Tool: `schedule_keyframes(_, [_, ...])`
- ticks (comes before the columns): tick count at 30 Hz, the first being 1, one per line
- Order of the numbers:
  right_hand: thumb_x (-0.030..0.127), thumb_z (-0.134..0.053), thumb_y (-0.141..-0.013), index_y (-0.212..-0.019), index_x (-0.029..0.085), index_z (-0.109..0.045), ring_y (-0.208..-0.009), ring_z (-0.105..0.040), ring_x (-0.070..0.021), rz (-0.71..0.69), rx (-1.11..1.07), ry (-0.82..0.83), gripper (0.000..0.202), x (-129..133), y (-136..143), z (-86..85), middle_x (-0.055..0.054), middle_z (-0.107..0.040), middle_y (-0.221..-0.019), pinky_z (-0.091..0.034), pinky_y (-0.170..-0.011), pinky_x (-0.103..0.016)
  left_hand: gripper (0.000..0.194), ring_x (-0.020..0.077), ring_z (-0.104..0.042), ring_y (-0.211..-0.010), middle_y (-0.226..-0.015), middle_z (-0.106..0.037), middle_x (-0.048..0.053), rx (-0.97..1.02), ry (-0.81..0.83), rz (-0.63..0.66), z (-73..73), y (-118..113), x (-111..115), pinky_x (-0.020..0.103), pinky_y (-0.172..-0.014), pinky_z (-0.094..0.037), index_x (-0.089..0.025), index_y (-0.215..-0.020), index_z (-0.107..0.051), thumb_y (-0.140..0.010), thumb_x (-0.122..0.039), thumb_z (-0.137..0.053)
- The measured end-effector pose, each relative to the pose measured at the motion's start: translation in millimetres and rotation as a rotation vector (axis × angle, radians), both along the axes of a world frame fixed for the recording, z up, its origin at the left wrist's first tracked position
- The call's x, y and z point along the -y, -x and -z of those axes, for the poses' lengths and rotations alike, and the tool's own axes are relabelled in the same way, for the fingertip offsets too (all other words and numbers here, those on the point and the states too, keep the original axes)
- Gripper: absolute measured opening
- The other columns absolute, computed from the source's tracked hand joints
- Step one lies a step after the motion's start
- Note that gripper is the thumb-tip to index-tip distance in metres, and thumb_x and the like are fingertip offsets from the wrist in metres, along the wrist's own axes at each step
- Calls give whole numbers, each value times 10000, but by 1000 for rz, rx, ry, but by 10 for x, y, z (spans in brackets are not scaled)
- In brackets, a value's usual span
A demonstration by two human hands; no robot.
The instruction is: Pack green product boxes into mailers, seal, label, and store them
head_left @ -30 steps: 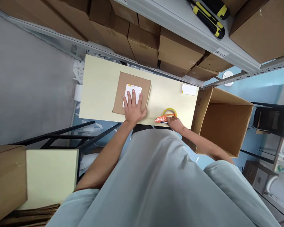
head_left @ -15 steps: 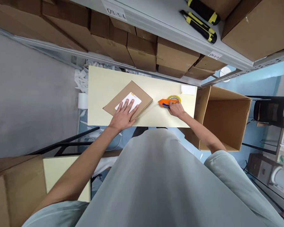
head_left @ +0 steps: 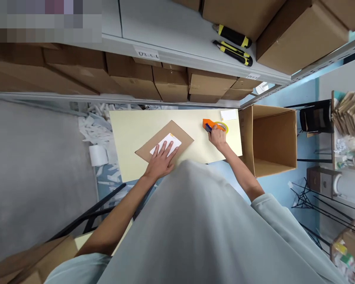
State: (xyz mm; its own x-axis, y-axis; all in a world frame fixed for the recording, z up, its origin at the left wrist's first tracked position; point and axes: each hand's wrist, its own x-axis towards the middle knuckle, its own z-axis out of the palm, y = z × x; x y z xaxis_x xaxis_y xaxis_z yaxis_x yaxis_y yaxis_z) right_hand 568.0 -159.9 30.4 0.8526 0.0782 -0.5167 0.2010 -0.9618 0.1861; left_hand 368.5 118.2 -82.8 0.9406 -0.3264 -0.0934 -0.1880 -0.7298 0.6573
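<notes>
My left hand lies with fingers spread on a white label, which sits on a flat brown cardboard box. The box rests at an angle on the pale yellow table. To the right of it, my right hand is wrapped round an orange tape dispenser. A roll of tape with a yellow rim shows at the dispenser's right side. The dispenser is over the right part of the table, apart from the box; whether it touches the tabletop I cannot tell.
A white card lies at the table's far right corner. Beyond the right edge stands a large open carton. Shelves of cardboard boxes line the back, with two utility knives on the upper shelf. A white roll is left of the table.
The camera view has shifted and tilted. The orange dispenser has turned in my right hand's grip, its front end now pointing further up. My left hand stays flat on the labelled box.
</notes>
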Motion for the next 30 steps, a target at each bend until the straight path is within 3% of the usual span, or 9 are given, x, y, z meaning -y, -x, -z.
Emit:
schedule_keyframes(3, [403,-469,-1175,-1565,-25,-479,-1143,-787,-421,27,30,-50,579,-84,91,-241,-300,-784,-1230,-609,-1001,-504,822,418,-160,-1789,-1886,-312,139,9,5,54,-76,-48,-264,706,-1437,-88,-204,-1754,-515,-937,-238,-595])
schedule_keyframes(5, [461,-468,-1177,-1575,-1,-460,-1133,-784,-428,55,51,-106,610,-217,164,-404,-299,-778,-1257,-620,-962,-499,791,434,-211,-1776,-1867,-361,147,38,29,53,-219,-174,-382,720,-1429,-139,-199,-1740,-532,-957,-284,-602])
schedule_keyframes(9, [529,-465,-1167,-1553,76,-463,-1155,-781,-430,44,124,-269,595,-608,123,-733,-277,-771,-1318,-635,-951,-506,777,410,-277,-1764,-1837,-434,143,248,135,14,-777,-724,-374,676,-1429,-238,-203,-1767,-478,-1016,-350,-607])
schedule_keyframes(13, [498,-470,-1149,-1518,77,-434,-1200,-768,-427,-89,226,-470,562,-1016,-306,-1079,-290,-755,-1345,-632,-984,-511,766,368,-424,-1702,-1807,-488,133,487,243,-36,-1404,-1437,-200,605,-1386,-380,-243,-1767,-474,-1012,-241,-608])
schedule_keyframes(16, [392,-452,-1127,-1496,57,-411,-1180,-757,-425,-237,267,-578,500,-1282,-824,-1325,-308,-747,-1332,-614,-999,-534,738,374,-482,-1659,-1819,-453,169,564,279,-145,-1676,-1926,-139,594,-1349,-436,-209,-1744,-492,-1012,-185,-586])
schedule_keyframes(21, [217,-435,-1069,-1461,55,-460,-1217,-722,-417,-423,316,-492,424,-1699,-1650,-1727,-288,-760,-1286,-553,-1095,-567,810,417,-410,-1701,-1890,-279,222,520,344,-265,-1847,-2664,-187,605,-1376,-400,-118,-1754,-440,-963,-160,-610])
schedule_keyframes(24, [189,-469,-1057,-1483,29,-495,-1302,-701,-416,-427,280,-352,456,-1907,-1932,-1920,-298,-743,-1371,-537,-1138,-540,838,419,-382,-1718,-1857,-343,254,459,386,-311,-1882,-2931,-208,596,-1416,-342,-59,-1743,-439,-934,-170,-625])
schedule_keyframes(27, [197,-484,-1069,-1530,12,-514,-1351,-693,-409,-413,228,-260,498,-2045,-2100,-1994,-293,-719,-1459,-534,-1166,-521,808,398,-366,-1730,-1819,-435,228,434,414,-343,-1830,-2896,-180,592,-1442,-297,-72,-1729,-471,-944,-195,-617])
schedule_keyframes(30, [185,-489,-1066,-1561,-21,-517,-1406,-662,-401,-420,234,-232,536,-2113,-2234,-1959,-304,-680,-1522,-496,-1233,-525,734,378,-368,-1732,-1819,-447,205,393,416,-373,-1674,-2574,-131,588,-1442,-295,-106,-1713,-505,-996,-239,-587])
